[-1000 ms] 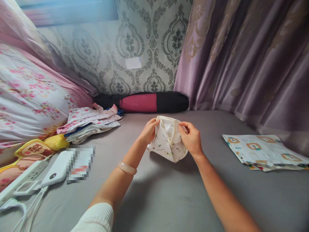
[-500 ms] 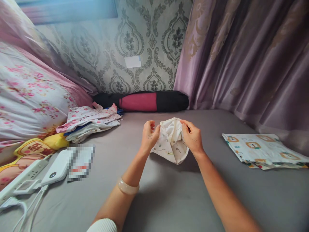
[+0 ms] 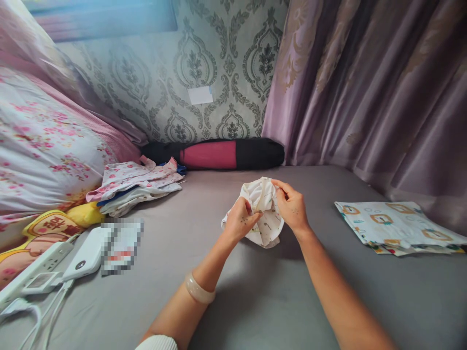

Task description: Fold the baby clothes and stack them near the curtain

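A small cream printed cloth cap (image 3: 268, 226), or a piece of baby clothing shaped like one, is held up over the grey sheet in both hands. Its opening faces upward and the pale inside shows. My left hand (image 3: 241, 218) is closed on its near left side, thumb across the front. At the upper right rim, my right hand (image 3: 292, 204) pinches the edge between thumb and fingers. Part of the cloth is hidden behind my left hand.
Folded printed cloths (image 3: 397, 226) lie at the right. A pile of small clothes (image 3: 138, 184) is at the left, with a power strip (image 3: 47, 267), a white power bank (image 3: 87, 253) and cables nearer. A black and red bolster (image 3: 211, 154) lies along the wall.
My left hand has moved right and down, from the cloth's left edge to across its front. My right hand stays on the rim, and the cloth has bunched a little.
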{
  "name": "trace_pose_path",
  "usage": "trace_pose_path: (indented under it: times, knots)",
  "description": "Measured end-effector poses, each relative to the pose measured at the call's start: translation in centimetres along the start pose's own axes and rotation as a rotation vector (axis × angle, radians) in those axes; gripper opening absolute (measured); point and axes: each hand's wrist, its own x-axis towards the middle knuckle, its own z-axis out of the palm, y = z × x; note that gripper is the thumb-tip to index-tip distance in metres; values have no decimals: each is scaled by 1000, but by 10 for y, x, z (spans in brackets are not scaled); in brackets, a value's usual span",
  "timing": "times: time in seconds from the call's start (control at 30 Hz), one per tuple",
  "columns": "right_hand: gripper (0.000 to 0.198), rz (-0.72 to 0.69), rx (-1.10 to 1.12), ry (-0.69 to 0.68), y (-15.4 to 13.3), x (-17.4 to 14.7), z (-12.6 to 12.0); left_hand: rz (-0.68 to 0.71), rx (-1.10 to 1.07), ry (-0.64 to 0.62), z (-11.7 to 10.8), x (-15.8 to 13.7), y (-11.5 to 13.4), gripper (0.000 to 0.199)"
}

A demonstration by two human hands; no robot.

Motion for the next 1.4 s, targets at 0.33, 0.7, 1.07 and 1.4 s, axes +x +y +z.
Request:
trace_pose_path:
  times: [0.33, 0.7, 1.07, 1.4]
  knots:
    - [33, 61, 13, 58, 0, 5, -12, -101, -266, -193, -12, 15, -22, 20]
    - [34, 140, 128, 83, 24, 13, -23, -264, -613, -9, -60, 31, -24, 25]
    - [34, 297, 134, 49, 22, 12, -22, -292, -616, 141, -63, 36, -36, 19]
    - [32, 253, 32, -31, 10, 11, -26, -226, -513, 56, -69, 25, -16, 50]
